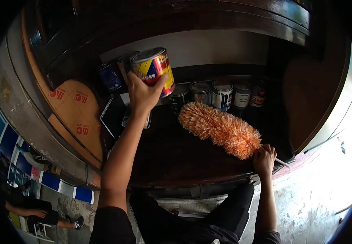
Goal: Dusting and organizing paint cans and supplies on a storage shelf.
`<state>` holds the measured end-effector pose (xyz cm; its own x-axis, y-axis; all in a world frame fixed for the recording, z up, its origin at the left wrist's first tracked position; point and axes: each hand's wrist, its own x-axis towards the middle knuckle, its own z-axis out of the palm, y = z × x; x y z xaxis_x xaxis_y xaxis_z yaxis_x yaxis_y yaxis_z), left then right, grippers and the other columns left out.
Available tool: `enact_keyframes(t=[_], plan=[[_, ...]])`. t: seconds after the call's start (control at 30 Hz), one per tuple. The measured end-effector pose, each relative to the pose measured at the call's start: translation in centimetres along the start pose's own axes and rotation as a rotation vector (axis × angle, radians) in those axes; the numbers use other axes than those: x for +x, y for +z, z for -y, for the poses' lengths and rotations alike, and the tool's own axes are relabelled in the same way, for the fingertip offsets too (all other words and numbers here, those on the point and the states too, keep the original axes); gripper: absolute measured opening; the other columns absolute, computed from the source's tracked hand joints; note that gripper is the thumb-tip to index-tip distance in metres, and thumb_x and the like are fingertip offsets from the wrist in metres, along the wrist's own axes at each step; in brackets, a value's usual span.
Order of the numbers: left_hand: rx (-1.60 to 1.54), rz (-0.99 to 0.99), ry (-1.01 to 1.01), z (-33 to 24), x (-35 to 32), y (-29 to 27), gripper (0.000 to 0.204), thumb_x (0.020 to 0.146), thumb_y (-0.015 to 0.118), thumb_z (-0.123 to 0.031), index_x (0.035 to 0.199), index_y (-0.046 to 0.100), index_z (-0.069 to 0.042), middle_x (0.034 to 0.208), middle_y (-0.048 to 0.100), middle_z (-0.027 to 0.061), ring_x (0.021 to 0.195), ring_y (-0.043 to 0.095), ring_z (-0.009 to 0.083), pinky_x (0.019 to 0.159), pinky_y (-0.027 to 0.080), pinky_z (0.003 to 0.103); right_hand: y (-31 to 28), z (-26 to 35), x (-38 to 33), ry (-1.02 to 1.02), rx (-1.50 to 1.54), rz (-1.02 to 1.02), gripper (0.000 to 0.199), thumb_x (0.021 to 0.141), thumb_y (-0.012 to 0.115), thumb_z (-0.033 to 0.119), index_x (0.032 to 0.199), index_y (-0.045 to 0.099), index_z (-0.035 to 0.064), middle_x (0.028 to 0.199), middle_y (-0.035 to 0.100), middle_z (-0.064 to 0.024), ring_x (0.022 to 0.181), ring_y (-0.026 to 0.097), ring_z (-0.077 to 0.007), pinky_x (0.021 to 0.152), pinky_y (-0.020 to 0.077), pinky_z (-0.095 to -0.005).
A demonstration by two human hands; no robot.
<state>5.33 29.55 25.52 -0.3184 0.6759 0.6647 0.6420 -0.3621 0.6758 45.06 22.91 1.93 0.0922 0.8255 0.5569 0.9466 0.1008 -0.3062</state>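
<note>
My left hand (142,94) grips a red, yellow and blue paint tin (154,69) and holds it up, tilted, above the dark wooden shelf (176,158). My right hand (264,159) holds the white handle of an orange fluffy duster (219,128), whose head lies across the shelf, pointing toward the back left. A row of several smaller tins (222,94) stands at the back of the shelf, just beyond the duster's tip.
A blue tin (110,75) and a grey tin sit at the back left. A spiral notebook (111,116) leans beside brown cardboard (78,118) at the left. Another person (33,213) crouches on the floor at the lower left. A pale concrete floor (322,191) lies at right.
</note>
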Motion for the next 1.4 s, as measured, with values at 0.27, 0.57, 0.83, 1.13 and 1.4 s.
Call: enact_keyframes(t=[0.27, 0.57, 0.83, 1.13, 1.4], plan=[[0.563, -0.345, 0.255, 7.1, 6.7, 5.4, 0.089, 0.074, 0.081, -0.045, 0.131, 0.037, 0.007, 0.119, 0.05, 0.0289, 0.109, 0.056, 0.0387, 0.093, 0.049, 0.046, -0.2, 0.7, 0.1, 0.025, 0.033, -0.025, 0.012, 0.083, 0.061, 0.015, 0.087, 0.068, 0.0079, 0.098, 0.062, -0.008, 0.099, 0.054, -0.0306, 0.09, 0.0401, -0.0448], [0.643, -0.047, 0.57, 9.5, 4.5, 5.4, 0.048, 0.078, 0.078, -0.035, 0.106, 0.053, -0.005, 0.107, 0.053, 0.0205, 0.099, 0.054, 0.0381, 0.084, 0.048, 0.048, -0.9, 1.0, -0.4, 0.019, 0.028, -0.021, 0.012, 0.083, 0.061, 0.016, 0.088, 0.068, 0.0071, 0.098, 0.063, -0.0085, 0.099, 0.054, -0.0308, 0.09, 0.0404, -0.0446], [0.429, 0.162, 0.406, 9.0, 0.3, 6.6, 0.044, 0.081, 0.076, -0.029, 0.107, 0.052, -0.003, 0.108, 0.052, 0.0196, 0.103, 0.055, 0.0366, 0.086, 0.047, 0.047, -0.1, 0.1, -0.3, 0.034, -0.051, -0.036, 0.014, 0.084, 0.059, 0.015, 0.093, 0.066, 0.0067, 0.096, 0.062, -0.01, 0.097, 0.054, -0.0322, 0.087, 0.0405, -0.0452], [0.34, -0.005, 0.124, 17.0, -5.3, 12.9, 0.076, 0.071, 0.085, -0.025, 0.13, 0.041, -0.009, 0.129, 0.047, 0.0232, 0.116, 0.052, 0.0389, 0.098, 0.044, 0.046, 0.2, 0.3, -0.5, 0.145, -0.121, -0.114, 0.019, 0.092, 0.052, 0.018, 0.1, 0.064, 0.0053, 0.09, 0.065, -0.0115, 0.087, 0.059, -0.0335, 0.079, 0.041, -0.0471], [0.033, 0.026, -0.025, 17.7, -3.1, 14.3, 0.09, 0.064, 0.09, -0.033, 0.132, 0.036, -0.011, 0.13, 0.048, 0.0223, 0.118, 0.051, 0.04, 0.098, 0.045, 0.047, 0.3, 0.4, -0.5, 0.146, -0.141, -0.078, 0.023, 0.094, 0.051, 0.021, 0.103, 0.065, 0.0041, 0.093, 0.067, -0.0125, 0.091, 0.062, -0.0324, 0.078, 0.0419, -0.0469]])
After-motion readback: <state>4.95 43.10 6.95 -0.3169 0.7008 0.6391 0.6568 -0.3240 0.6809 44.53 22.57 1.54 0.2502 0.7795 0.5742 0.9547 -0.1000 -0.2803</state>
